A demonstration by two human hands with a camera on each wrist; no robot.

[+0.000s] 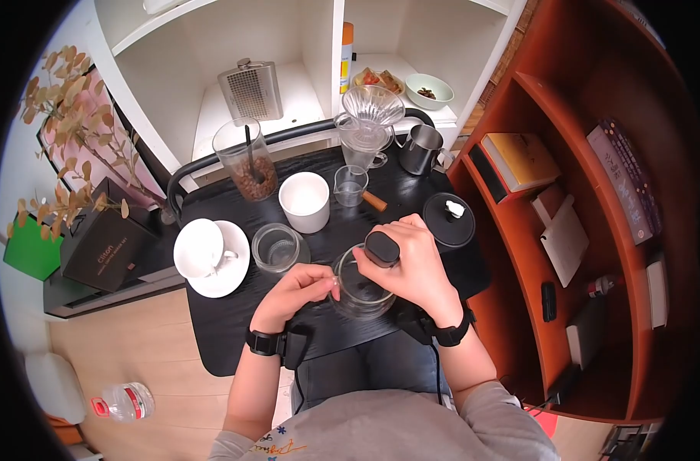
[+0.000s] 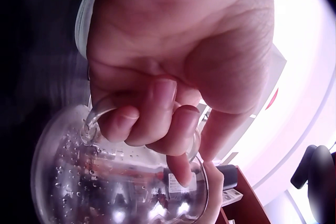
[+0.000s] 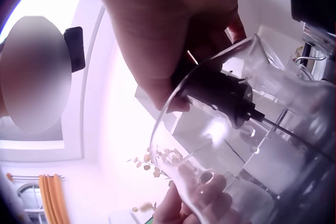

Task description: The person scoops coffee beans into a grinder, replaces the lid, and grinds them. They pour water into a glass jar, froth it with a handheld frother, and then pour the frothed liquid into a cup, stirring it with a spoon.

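My left hand (image 1: 300,288) grips the looped handle of a clear glass jug (image 1: 363,306) near the front of the black table. In the left wrist view its fingers curl through the glass handle (image 2: 100,109), and droplets dot the jug's wall. My right hand (image 1: 417,269) holds a black handheld frother (image 1: 382,249) over the jug's mouth. The right wrist view shows the frother's dark body (image 3: 218,94) behind the glass rim, its thin metal shaft (image 3: 294,134) reaching down into the jug. The whisk end is hidden.
Left of the jug are a glass bowl (image 1: 276,247), a white cup (image 1: 199,249) on a saucer (image 1: 228,285) and a white canister (image 1: 304,201). Behind stand a glass of brown beans (image 1: 254,180), a wooden-handled measuring cup (image 1: 350,187), a glass dripper (image 1: 371,107) and a metal pitcher (image 1: 421,151).
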